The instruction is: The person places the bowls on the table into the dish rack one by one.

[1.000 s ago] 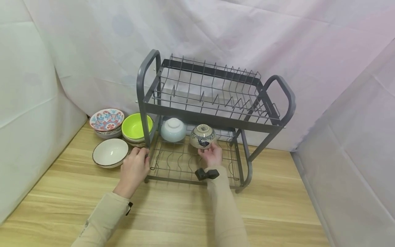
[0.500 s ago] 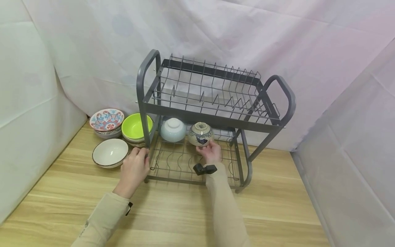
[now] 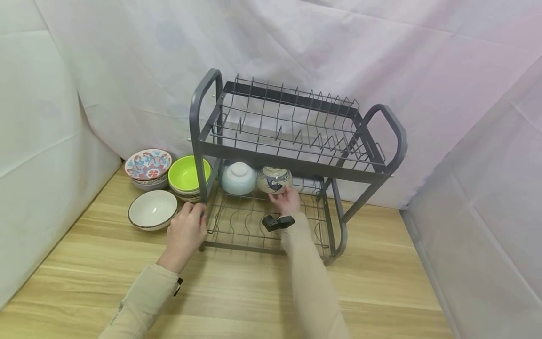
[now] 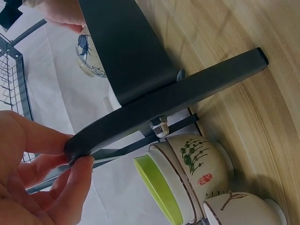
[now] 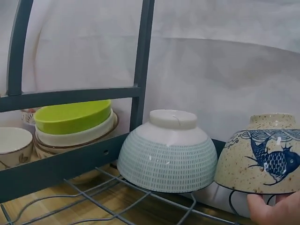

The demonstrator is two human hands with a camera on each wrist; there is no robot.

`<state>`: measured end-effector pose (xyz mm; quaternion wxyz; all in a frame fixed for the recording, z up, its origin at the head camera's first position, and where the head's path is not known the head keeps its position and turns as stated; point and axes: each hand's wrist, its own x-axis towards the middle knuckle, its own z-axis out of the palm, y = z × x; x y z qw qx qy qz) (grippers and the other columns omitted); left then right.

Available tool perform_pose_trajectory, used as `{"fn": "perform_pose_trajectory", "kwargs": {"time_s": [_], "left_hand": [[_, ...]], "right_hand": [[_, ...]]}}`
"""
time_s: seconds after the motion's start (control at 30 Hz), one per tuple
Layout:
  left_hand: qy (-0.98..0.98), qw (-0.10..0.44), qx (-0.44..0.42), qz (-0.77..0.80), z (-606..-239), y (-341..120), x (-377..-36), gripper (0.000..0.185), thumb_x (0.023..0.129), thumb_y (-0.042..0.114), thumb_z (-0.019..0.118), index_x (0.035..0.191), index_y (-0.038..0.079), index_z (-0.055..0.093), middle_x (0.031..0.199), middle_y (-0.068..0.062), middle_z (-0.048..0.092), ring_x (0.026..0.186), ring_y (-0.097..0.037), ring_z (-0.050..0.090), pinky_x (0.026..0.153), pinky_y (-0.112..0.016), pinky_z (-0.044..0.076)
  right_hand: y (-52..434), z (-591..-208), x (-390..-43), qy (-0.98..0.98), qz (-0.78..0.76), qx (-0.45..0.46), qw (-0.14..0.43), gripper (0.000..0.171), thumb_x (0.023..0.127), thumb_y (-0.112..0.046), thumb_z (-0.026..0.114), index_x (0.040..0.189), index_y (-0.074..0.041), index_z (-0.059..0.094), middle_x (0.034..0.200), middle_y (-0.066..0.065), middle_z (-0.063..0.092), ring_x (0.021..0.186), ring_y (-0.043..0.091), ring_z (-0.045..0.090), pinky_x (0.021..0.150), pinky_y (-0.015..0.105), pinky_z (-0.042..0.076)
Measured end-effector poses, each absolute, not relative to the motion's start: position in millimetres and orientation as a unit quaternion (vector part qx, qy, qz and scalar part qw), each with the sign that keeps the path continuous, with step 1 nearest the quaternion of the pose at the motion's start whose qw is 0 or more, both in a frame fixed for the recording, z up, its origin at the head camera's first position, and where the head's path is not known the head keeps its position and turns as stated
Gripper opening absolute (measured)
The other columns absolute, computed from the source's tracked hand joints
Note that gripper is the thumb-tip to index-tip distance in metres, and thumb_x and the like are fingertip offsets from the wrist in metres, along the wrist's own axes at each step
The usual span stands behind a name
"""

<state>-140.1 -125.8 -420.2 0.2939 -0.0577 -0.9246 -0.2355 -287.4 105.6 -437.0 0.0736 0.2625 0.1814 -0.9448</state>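
My right hand (image 3: 287,200) grips the near rim of a speckled beige bowl (image 5: 262,161) with a blue fish on it. That bowl is upside down, at the back of the rack's lower shelf, its foot partly hidden by the upper tier in the head view. Directly left of it, an upside-down pale blue bowl (image 5: 168,154) rests on the wires, its side right at the fish bowl's edge. My left hand (image 3: 186,227) pinches the front left post of the dark grey dish rack (image 4: 140,112) between thumb and fingers.
Left of the rack stand a lime green bowl (image 3: 184,174) on a stack, a red-and-blue patterned bowl (image 3: 148,164) on another stack, and a white bowl (image 3: 153,209) with a dark rim. The upper wire tier (image 3: 292,157) overhangs the lower shelf. Cloth walls enclose the table.
My right hand has moved the fish bowl farther back and slightly left, up beside the pale blue bowl. The left hand keeps its hold on the post.
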Motion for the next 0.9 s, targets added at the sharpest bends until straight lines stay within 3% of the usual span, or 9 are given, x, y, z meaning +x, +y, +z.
{"fn": "perform_pose_trajectory", "kwargs": {"time_s": [0.07,0.27,0.5,0.73,0.8,0.9], "left_hand": [[-0.924,0.3,-0.059,-0.23,-420.8,-125.7,-140.6,0.014,0.072,-0.004,0.066,0.086,-0.005,0.062,0.081,-0.023,0.06,0.061,-0.034,0.06,0.044,-0.04,0.05],[-0.923,0.305,-0.064,-0.225,-421.3,-125.2,-140.8,0.015,0.071,-0.005,0.066,0.085,-0.006,0.062,0.08,-0.023,0.06,0.06,-0.033,0.06,0.045,-0.041,0.05],[-0.924,0.306,-0.065,-0.221,-420.1,-124.5,-140.6,0.015,0.071,-0.005,0.066,0.086,-0.006,0.063,0.08,-0.024,0.06,0.058,-0.032,0.06,0.044,-0.04,0.05],[-0.927,0.299,-0.057,-0.219,-420.1,-123.9,-139.2,0.016,0.071,-0.005,0.066,0.087,-0.006,0.063,0.081,-0.024,0.06,0.058,-0.033,0.06,0.043,-0.04,0.05],[-0.928,0.298,-0.054,-0.219,-419.3,-123.1,-138.8,0.016,0.072,-0.006,0.066,0.087,-0.006,0.063,0.081,-0.024,0.06,0.058,-0.033,0.06,0.043,-0.04,0.05],[-0.928,0.299,-0.053,-0.217,-418.6,-122.6,-138.8,0.016,0.071,-0.006,0.066,0.087,-0.006,0.063,0.081,-0.023,0.06,0.057,-0.033,0.06,0.043,-0.04,0.05]], "right_hand": [[110.0,-451.6,-298.1,0.178,-0.947,0.258,0.067,0.044,0.098,-0.013,0.033,0.141,-0.014,0.028,0.139,0.01,0.039,0.129,0.024,0.036,0.109,0.046,0.02],[130.3,-546.1,-357.2,0.255,-0.94,0.228,-0.001,0.059,0.092,-0.007,0.046,0.142,-0.03,0.025,0.132,0.009,0.045,0.118,0.023,0.047,0.098,0.039,0.039],[139.0,-571.1,-371.2,0.399,-0.888,0.224,-0.043,0.056,0.078,0.002,0.062,0.13,-0.01,0.046,0.118,0.008,0.052,0.1,0.018,0.051,0.086,0.031,0.046],[134.1,-578.2,-380.8,0.492,-0.821,0.268,-0.113,0.063,0.066,0.007,0.065,0.126,0.01,0.043,0.107,0.017,0.057,0.087,0.019,0.061,0.073,0.027,0.053],[135.3,-581.9,-385.2,0.514,-0.806,0.277,-0.104,0.063,0.069,0.007,0.064,0.128,0.008,0.043,0.114,0.018,0.055,0.092,0.018,0.06,0.076,0.026,0.052],[137.2,-590.7,-392.3,0.543,-0.781,0.292,-0.1,0.063,0.069,0.003,0.065,0.129,0.002,0.045,0.118,0.015,0.055,0.083,0.015,0.06,0.069,0.025,0.052]]}}
